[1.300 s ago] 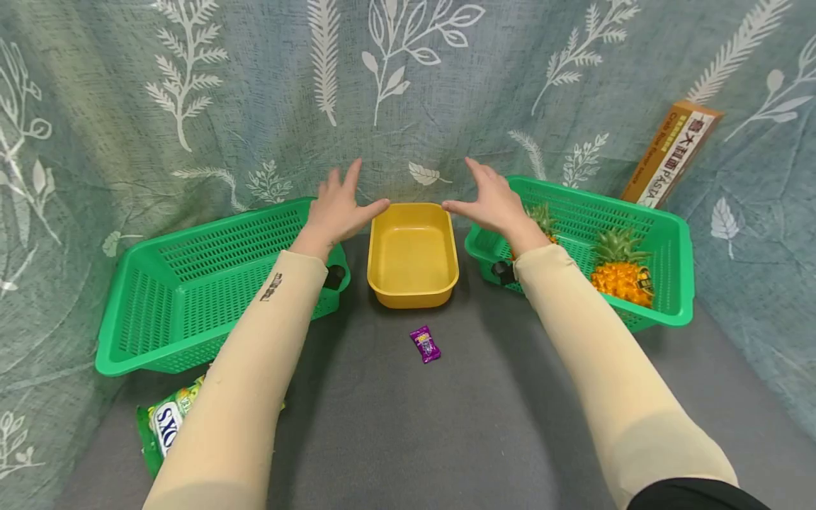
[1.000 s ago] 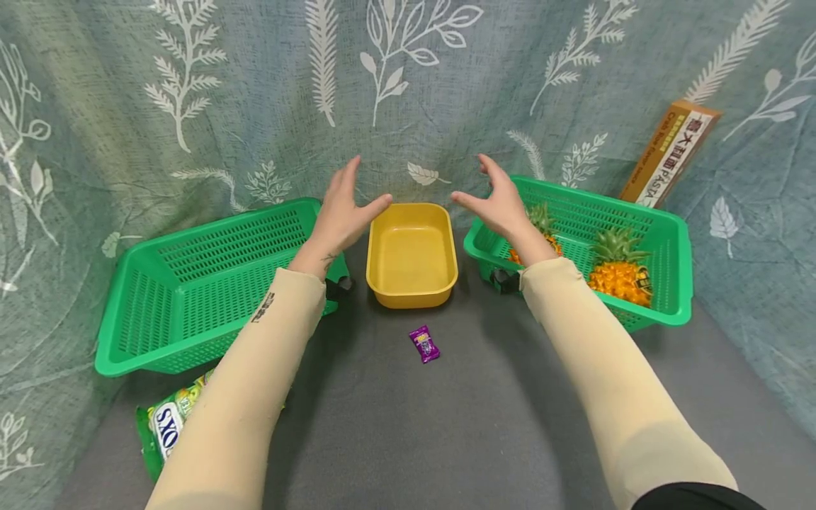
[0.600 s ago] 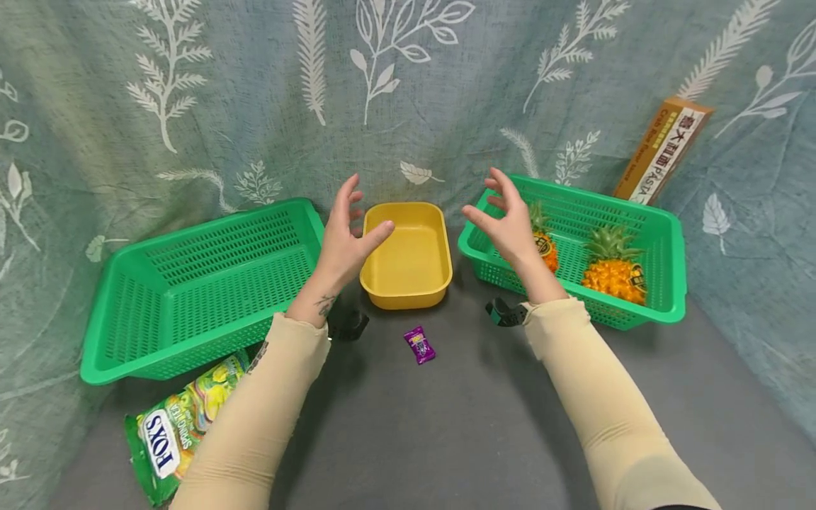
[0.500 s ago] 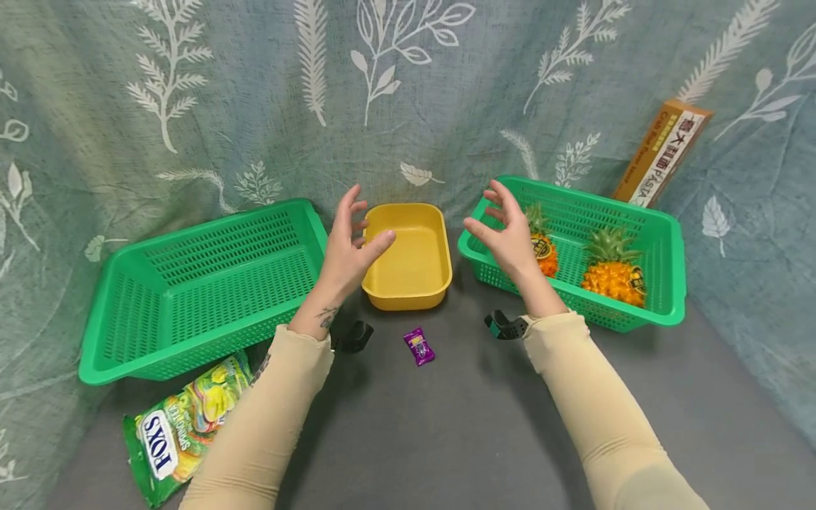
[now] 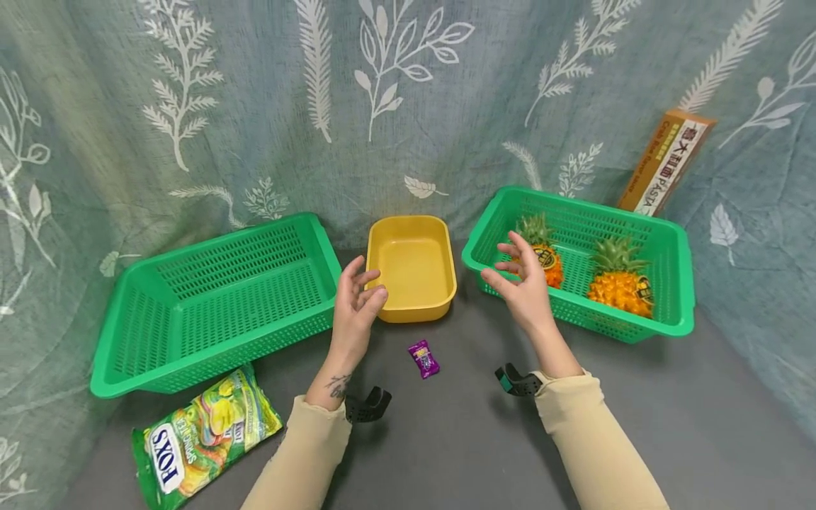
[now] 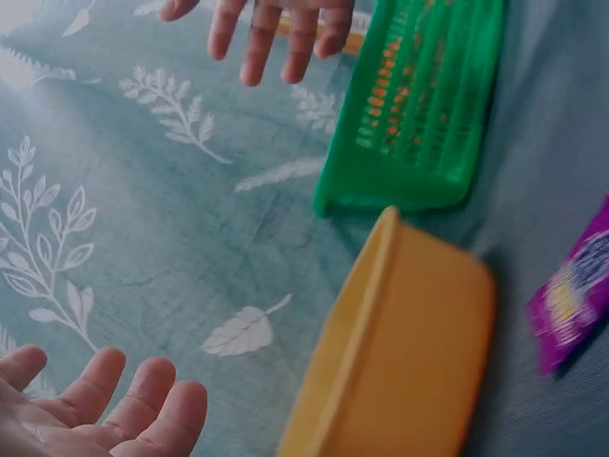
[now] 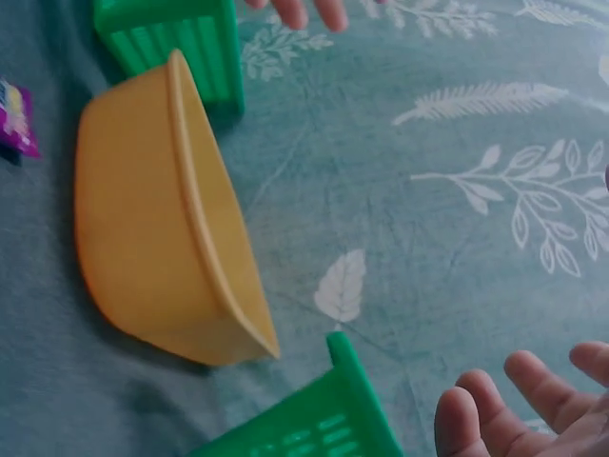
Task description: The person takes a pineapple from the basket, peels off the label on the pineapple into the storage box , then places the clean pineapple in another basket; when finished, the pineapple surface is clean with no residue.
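Note:
My left hand (image 5: 353,312) hovers with loosely bent fingers between the left green basket (image 5: 223,283) and a yellow tub (image 5: 414,315), its fingertips overlapping the tub's left rim in the head view. Nothing is in it. Across from it, my right hand (image 5: 528,290) is also bare, fingers spread and slightly bent, in front of the right green basket (image 5: 669,283). Two pineapples lie in that basket: one (image 5: 550,268) partly behind my right fingers, the other (image 5: 621,290) farther right. A small purple packet (image 5: 424,359) lies in front of the tub.
A green and yellow FOX'S bag (image 5: 204,435) lies on the grey table (image 5: 459,439) before the left basket. A long pasta box (image 5: 666,163) leans on the patterned curtain (image 5: 446,106) behind the right basket. Black straps with cameras (image 5: 370,405) sit at both wrists.
Both hands have drawn back toward the body from above the tub's far end, their fingers bending more. The FOX'S bag has come out from under the left arm. Baskets, tub and packet stay put.

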Demonstrator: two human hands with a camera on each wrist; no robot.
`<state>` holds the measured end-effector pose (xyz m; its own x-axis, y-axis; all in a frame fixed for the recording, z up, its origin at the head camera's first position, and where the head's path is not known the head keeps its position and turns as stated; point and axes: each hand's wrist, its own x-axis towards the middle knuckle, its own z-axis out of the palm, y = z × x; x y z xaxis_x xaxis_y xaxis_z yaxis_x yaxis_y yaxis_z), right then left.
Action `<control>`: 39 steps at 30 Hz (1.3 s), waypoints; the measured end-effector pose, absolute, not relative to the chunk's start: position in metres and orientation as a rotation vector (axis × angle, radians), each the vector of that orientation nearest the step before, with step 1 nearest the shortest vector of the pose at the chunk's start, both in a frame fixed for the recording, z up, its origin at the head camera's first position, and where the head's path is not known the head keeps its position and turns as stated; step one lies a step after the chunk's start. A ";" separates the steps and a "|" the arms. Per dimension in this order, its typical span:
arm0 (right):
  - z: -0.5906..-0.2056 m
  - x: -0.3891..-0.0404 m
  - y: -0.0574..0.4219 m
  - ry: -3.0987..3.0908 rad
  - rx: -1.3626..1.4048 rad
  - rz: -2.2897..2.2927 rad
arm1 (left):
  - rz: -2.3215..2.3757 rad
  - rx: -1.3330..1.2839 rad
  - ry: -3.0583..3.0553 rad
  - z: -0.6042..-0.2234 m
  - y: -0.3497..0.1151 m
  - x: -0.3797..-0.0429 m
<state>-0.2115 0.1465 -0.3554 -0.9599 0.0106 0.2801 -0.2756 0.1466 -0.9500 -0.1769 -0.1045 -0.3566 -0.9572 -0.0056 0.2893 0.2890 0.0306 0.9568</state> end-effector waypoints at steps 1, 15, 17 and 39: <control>-0.357 -0.209 0.147 -2.200 0.245 1.909 | -2.055 -0.276 -2.079 -0.360 -0.103 -0.174; -0.375 -0.200 0.142 -2.210 0.185 1.913 | -2.147 -0.077 -2.100 -0.387 -0.101 -0.158; -0.377 -0.198 0.144 -2.228 0.160 1.909 | -2.144 -0.056 -2.100 -0.391 -0.102 -0.158; -0.389 -0.169 0.169 -2.212 -0.013 1.984 | -2.144 0.095 -2.015 -0.401 -0.127 -0.155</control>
<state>-0.1694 0.1693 -0.3895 -0.9856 0.1193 0.1197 -0.1061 0.1146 -0.9877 -0.1549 -0.1269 -0.4007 -0.9784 -0.1871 0.0881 0.0995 -0.0524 0.9937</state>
